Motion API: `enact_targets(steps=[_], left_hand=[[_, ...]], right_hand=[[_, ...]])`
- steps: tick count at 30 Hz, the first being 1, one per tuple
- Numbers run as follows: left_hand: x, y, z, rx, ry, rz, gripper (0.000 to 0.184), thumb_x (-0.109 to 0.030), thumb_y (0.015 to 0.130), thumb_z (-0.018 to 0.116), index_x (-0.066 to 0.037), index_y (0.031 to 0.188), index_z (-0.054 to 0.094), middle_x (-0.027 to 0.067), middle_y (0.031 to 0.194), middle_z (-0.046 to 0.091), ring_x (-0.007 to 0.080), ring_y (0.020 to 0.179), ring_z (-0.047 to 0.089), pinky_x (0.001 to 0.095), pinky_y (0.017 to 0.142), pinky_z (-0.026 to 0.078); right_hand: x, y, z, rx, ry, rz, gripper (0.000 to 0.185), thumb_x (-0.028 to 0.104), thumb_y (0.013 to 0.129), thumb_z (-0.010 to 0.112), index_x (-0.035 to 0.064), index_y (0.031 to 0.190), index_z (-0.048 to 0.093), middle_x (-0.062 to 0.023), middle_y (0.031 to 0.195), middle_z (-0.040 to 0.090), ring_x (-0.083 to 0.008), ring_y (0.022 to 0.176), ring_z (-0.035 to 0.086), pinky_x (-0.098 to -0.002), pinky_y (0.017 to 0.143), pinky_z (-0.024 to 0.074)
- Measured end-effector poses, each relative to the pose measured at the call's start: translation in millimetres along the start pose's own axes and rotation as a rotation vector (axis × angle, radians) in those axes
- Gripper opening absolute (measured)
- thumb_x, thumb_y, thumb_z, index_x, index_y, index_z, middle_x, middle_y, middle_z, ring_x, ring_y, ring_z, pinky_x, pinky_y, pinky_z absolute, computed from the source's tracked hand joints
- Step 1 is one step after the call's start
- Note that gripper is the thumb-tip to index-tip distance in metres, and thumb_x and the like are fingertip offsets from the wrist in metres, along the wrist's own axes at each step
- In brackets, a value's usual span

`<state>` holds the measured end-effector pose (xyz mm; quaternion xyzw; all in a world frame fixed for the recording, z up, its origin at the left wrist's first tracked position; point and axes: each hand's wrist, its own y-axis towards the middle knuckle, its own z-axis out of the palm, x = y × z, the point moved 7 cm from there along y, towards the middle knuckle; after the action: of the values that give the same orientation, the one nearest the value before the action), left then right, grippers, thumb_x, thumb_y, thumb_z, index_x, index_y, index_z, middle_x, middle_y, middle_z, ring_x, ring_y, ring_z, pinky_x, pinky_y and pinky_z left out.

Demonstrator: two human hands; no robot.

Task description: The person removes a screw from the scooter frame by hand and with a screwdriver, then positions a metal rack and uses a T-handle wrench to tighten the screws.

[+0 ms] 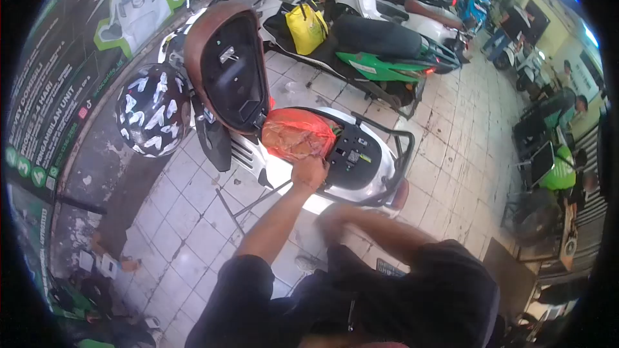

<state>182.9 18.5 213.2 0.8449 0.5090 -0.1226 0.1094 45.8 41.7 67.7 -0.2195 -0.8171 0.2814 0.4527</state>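
A white scooter (308, 202) stands before me with its brown-edged seat (233, 67) tipped up, the dark underside facing me. In the opening under the seat sits a bulging orange-red plastic bag (293, 130); something brownish shows through it, but I cannot make out what. My left hand (310, 172) is closed at the bag's near right edge, knuckles up. Behind the bag lies the scooter's black rear panel (356, 154). My right hand (333, 223) is lower and nearer my body, beside the scooter, its fingers smeared by motion.
A black-and-white patterned helmet (153, 110) hangs at the scooter's left side. Beyond stands a green-and-black scooter (377, 67) with a yellow bag (306, 28), then more parked scooters. Several people are along the right, one in a bright green top (560, 169). White tiles (445, 148) cover the floor.
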Motion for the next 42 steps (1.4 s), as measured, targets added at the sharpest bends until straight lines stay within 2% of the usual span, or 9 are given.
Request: enact_targets(steps=[4, 7, 10, 18, 27, 35, 39, 40, 42], left_hand=[[30, 13, 69, 0.019, -0.128, -0.008, 0.035, -0.038, 0.09, 0.055, -0.006, 0.091, 0.07, 0.0146, 0.092, 0.07, 0.0296, 0.085, 0.069, 0.0424, 0.073, 0.056], [26, -2, 55, -0.1, -0.268, 0.087, 0.036, -0.04, 0.089, 0.057, -0.009, 0.105, 0.067, 0.0135, 0.107, 0.066, 0.0284, 0.095, 0.066, 0.0446, 0.077, 0.053], [15, -21, 32, -0.156, -0.219, 0.183, 0.037, -0.038, 0.087, 0.06, -0.009, 0.109, 0.066, 0.0143, 0.111, 0.063, 0.0305, 0.099, 0.062, 0.0483, 0.081, 0.049], [-6, -7, 42, -0.367, 0.017, 0.076, 0.046, -0.034, 0.081, 0.068, -0.011, 0.12, 0.061, 0.0164, 0.121, 0.054, 0.0362, 0.109, 0.054, 0.0581, 0.09, 0.039], [-9, -36, 24, -0.551, -0.098, -0.241, 0.089, -0.032, 0.057, 0.084, -0.01, 0.134, 0.044, 0.0181, 0.128, 0.04, 0.0372, 0.119, 0.037, 0.0568, 0.095, 0.03], [15, -46, 26, -0.438, -0.539, -0.159, 0.021, -0.013, 0.082, 0.07, -0.002, 0.098, 0.062, 0.013, 0.084, 0.062, 0.0305, 0.072, 0.063, 0.042, 0.066, 0.052], [13, -40, 15, -0.345, -0.637, -0.053, 0.015, -0.013, 0.092, 0.061, -0.002, 0.102, 0.065, 0.0197, 0.089, 0.064, 0.0396, 0.084, 0.063, 0.0455, 0.073, 0.05], [12, -42, 14, -0.391, -0.634, 0.037, 0.018, -0.011, 0.093, 0.057, -0.003, 0.107, 0.065, 0.0219, 0.095, 0.065, 0.0413, 0.089, 0.063, 0.0454, 0.075, 0.051], [18, -38, 36, -0.331, -0.652, -0.004, 0.026, -0.009, 0.094, 0.051, -0.003, 0.116, 0.062, 0.0233, 0.1, 0.065, 0.0418, 0.094, 0.063, 0.0456, 0.078, 0.051]], right_hand=[[24, -192, -190, -0.496, 0.129, 0.319, 0.035, 0.03, 0.082, 0.063, 0.004, 0.105, 0.07, -0.018, 0.11, 0.068, -0.0266, 0.101, 0.065, -0.0344, 0.082, 0.05], [128, -65, -237, -0.873, -0.255, -0.639, 0.032, 0.031, 0.074, 0.072, 0.0155, 0.102, 0.071, -0.0123, 0.12, 0.062, -0.0369, 0.114, 0.054, -0.0494, 0.096, 0.0446], [180, 2, -190, -0.445, -0.871, -0.508, 0.045, 0.028, 0.073, 0.07, 0.0292, 0.117, 0.067, -0.0088, 0.15, 0.036, -0.0354, 0.134, 0.037, -0.0565, 0.104, 0.0374], [116, 45, -237, -0.725, -0.797, -0.554, 0.062, 0.022, 0.077, 0.066, 0.0286, 0.137, 0.052, -0.0069, 0.155, 0.029, -0.0349, 0.144, 0.022, -0.065, 0.115, 0.0175], [-53, -102, -380, -0.823, -0.629, 0.394, 0.085, 0.04, 0.068, 0.072, 0.0264, 0.146, 0.042, -0.0081, 0.146, 0.043, -0.0304, 0.139, 0.032, -0.0574, 0.109, 0.0264], [-188, -306, -269, -0.836, -0.107, 0.924, 0.073, 0.044, 0.09, 0.051, 0.026, 0.154, 0.021, -0.0227, 0.125, 0.057, -0.0377, 0.103, 0.064, -0.0472, 0.087, 0.0516], [-265, -352, -83, -0.805, -0.44, 0.745, 0.042, 0.018, 0.086, 0.056, 0.0203, 0.128, 0.062, -0.0264, 0.132, 0.051, -0.0423, 0.11, 0.061, -0.0412, 0.084, 0.0557], [-193, -383, -54, -1.162, -0.333, 0.711, 0.045, 0.021, 0.09, 0.056, 0.0265, 0.135, 0.055, -0.0195, 0.1, 0.062, -0.0372, 0.086, 0.067, -0.0395, 0.066, 0.0566], [-134, -394, 30, -1.361, 1.454, 0.826, 0.04, 0.028, 0.098, 0.05, 0.0151, 0.136, 0.047, -0.0056, 0.068, 0.052, -0.0163, 0.047, 0.049, -0.0328, 0.039, 0.0391]])
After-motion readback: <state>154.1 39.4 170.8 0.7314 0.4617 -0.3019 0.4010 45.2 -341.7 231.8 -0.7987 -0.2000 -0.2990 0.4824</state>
